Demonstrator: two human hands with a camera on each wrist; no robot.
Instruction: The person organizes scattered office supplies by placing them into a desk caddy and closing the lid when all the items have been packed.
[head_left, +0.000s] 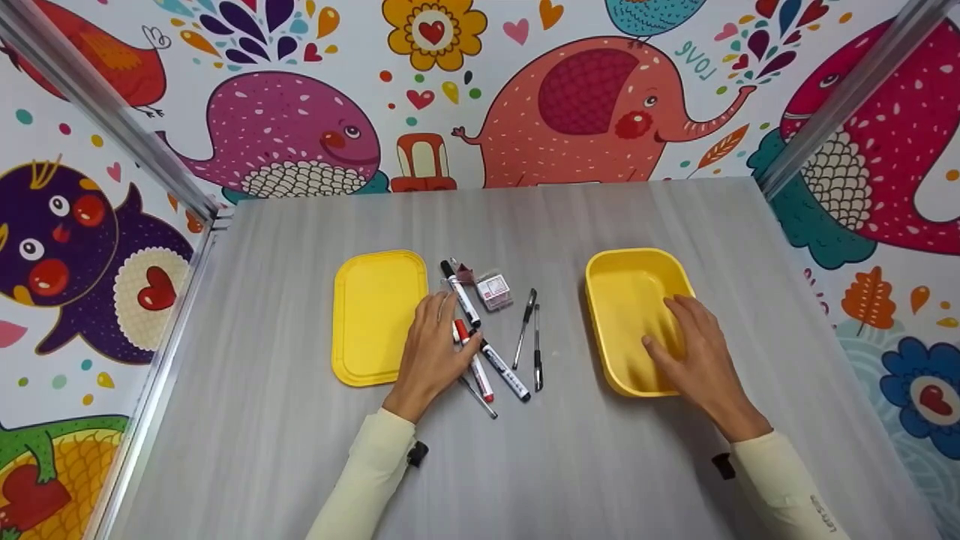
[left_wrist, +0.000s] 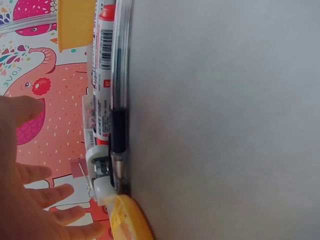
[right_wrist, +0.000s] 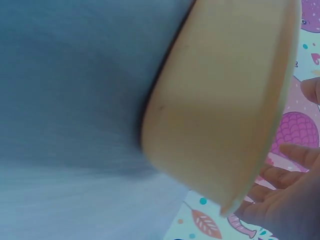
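1. Yellow tub [head_left: 628, 300] stands right of centre in the head view, hollow side up on the table [head_left: 570, 457]. Judge it light, smooth plastic with a little give in the walls; your best hold is the rim at a long side, thumb inside and fingers outside.
2. Your right hand [head_left: 697, 352] hangs at the tub's right side, fingers loosely spread and gripping nothing. You cannot tell from these views whether it touches the rim.
3. Your left hand [head_left: 433, 341] is just left of centre, over the edge of the scattered markers, fingers spread and nothing in their grasp.
4. Near its thumb, you have a red-capped marker [head_left: 481, 377] and a black marker [head_left: 505, 370]; another black marker [head_left: 460, 295] lies above. They should be light, stiff and apt to roll, so pinch across the middle of the barrel.
5. Two slim pens [head_left: 537, 349] lie just right of them; expect slippery barrels, and pinch near mid-length.
6. Left of that hand, your flat yellow lid [head_left: 371, 315] looks light and bendable; take it by opposite edges.
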